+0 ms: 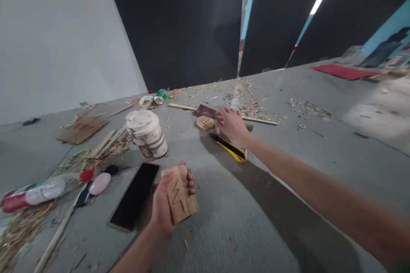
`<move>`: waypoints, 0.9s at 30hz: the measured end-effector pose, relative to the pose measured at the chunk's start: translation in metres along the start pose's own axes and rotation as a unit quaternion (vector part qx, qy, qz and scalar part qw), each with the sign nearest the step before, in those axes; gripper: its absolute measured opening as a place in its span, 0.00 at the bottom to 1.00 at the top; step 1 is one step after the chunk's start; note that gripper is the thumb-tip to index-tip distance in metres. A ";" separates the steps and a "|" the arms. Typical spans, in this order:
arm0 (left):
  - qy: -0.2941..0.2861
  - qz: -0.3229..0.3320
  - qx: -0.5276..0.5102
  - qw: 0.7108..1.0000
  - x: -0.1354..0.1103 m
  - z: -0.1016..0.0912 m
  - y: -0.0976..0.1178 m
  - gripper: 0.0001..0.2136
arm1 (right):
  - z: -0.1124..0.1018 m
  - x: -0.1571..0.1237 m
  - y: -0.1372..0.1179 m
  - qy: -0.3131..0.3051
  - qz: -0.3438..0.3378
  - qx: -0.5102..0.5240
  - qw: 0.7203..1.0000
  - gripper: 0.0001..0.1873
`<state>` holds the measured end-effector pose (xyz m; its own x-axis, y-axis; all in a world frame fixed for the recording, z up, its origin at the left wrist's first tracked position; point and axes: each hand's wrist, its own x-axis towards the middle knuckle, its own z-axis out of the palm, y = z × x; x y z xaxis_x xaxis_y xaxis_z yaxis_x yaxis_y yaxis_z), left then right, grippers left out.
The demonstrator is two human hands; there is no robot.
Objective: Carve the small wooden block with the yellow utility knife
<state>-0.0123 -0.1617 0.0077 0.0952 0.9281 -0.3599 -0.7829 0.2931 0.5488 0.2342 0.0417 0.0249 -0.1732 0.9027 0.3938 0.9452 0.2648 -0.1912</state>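
My left hand (163, 202) is closed around a carved wooden block (180, 196) with zigzag grooves cut in its face, held low at the front. Farther off, my right hand (231, 124) reaches down to the floor, its fingers curled over something mostly hidden beneath them. By its fingertips lie a dark brown flat piece (205, 111) and a round tan piece with small holes (205, 123). A brown rounded end (249, 127) pokes out at the hand's right side. Nearer to me, a yellow and black utility knife (229, 148) rests on the floor.
A lidded paper cup (147, 133) stands left of centre, with a phone (134, 196) in front of it. At left are a plastic bottle (45, 192), cardboard (83, 129) and wood shavings (28, 226). A green can (160, 96) lies farther back, before dark panels (179, 30).
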 end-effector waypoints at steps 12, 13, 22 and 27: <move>-0.097 0.003 0.057 0.994 0.001 -0.006 -0.008 0.21 | 0.014 0.083 -0.013 -0.064 0.056 0.073 0.994 0.23; -0.103 0.009 0.062 0.993 0.001 -0.006 -0.009 0.22 | 0.010 0.080 -0.013 -0.061 0.056 0.087 0.993 0.24; -0.276 0.133 0.153 0.939 -0.027 0.012 0.006 0.19 | -0.026 -0.062 -0.026 -0.159 -0.021 0.253 0.954 0.18; -0.379 0.138 0.196 0.894 -0.040 0.016 0.022 0.15 | -0.042 -0.155 -0.050 -0.179 -0.045 0.316 0.931 0.10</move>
<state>-0.0231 -0.1890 0.0464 0.4370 0.8233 0.3621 -0.5799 -0.0498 0.8132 0.2259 -0.1259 0.0110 -0.4311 0.8927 0.1312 0.5911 0.3892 -0.7065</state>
